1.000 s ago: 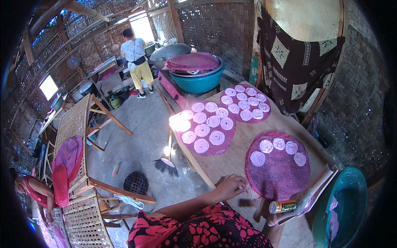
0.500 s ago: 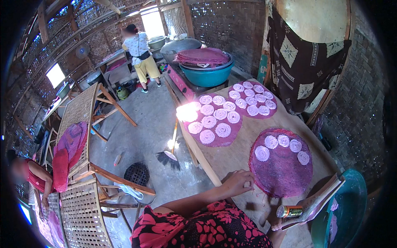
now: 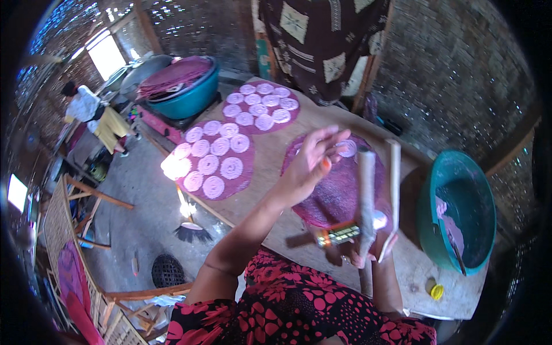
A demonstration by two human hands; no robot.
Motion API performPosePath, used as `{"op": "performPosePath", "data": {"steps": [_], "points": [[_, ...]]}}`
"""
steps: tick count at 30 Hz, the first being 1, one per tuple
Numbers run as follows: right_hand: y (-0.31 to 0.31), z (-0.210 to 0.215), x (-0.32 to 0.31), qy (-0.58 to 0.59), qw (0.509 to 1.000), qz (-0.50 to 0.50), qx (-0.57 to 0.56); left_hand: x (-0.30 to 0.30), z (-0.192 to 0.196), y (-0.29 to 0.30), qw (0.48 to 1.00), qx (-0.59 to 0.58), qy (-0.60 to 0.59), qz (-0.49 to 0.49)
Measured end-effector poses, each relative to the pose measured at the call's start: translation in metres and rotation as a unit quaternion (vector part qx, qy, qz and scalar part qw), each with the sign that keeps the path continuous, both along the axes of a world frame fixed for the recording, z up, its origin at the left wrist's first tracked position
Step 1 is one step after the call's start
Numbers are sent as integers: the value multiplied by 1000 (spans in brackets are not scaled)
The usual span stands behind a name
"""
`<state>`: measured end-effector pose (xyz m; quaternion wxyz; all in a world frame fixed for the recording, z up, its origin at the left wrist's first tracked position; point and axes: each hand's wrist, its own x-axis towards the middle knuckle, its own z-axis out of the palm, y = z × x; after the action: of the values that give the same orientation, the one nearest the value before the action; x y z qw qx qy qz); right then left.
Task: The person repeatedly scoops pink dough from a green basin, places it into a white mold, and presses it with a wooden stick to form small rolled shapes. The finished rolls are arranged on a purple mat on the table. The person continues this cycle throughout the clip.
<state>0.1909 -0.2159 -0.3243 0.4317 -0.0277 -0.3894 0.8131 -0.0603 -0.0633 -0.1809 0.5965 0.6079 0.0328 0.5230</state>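
Note:
My left hand (image 3: 313, 164) is raised over a round purple cloth mat (image 3: 328, 198), fingers apart and holding nothing. Around the wooden handles of a two-armed hand press (image 3: 366, 192), my right hand (image 3: 379, 250) is closed near the mat's near right side. A small printed can (image 3: 340, 233) sits crosswise on the press. One pale pink spiral of dough (image 3: 347, 148) shows at the mat's far edge; my left hand and the press cover other parts of the mat. Two more purple mats, a left one (image 3: 240, 188) and a far one (image 3: 231, 122), carry several such spirals.
The wooden table (image 3: 267, 169) bears the mats. At its right stands a green tub (image 3: 426, 230) with pink dough (image 3: 452, 230) and a stick inside. A yellow cap (image 3: 436, 292) lies near the front edge. Far left, a person (image 3: 95, 112) stands beyond a blue basin (image 3: 195, 100).
The view has swung to the right. My left hand has risen from beside the mat to above it. The press in my right hand has moved from beside the tub to over the mat's near side.

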Motion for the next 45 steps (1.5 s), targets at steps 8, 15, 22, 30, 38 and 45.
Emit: {"op": "performPosePath", "data": {"steps": [8, 15, 22, 30, 38, 45], "points": [[55, 78, 12, -192, 963, 33, -185, 30, 20, 83, 897, -288, -179, -283], [111, 114, -5, -539, 815, -98, -188, 42, -106, 169, 818, -466, -304, -148], [123, 126, -32, -630, 765, -74, -113, 28, -167, 165, 810, -384, -399, -196], [114, 147, -35, -666, 727, -85, -142, 19, -122, 159, 803, -376, -414, -205], [104, 159, -40, -686, 703, -155, -102, 23, -92, 155, 806, -410, -383, -188], [86, 150, -30, -634, 746, -139, -150, 21, -101, 134, 816, -443, -343, -142]]}}
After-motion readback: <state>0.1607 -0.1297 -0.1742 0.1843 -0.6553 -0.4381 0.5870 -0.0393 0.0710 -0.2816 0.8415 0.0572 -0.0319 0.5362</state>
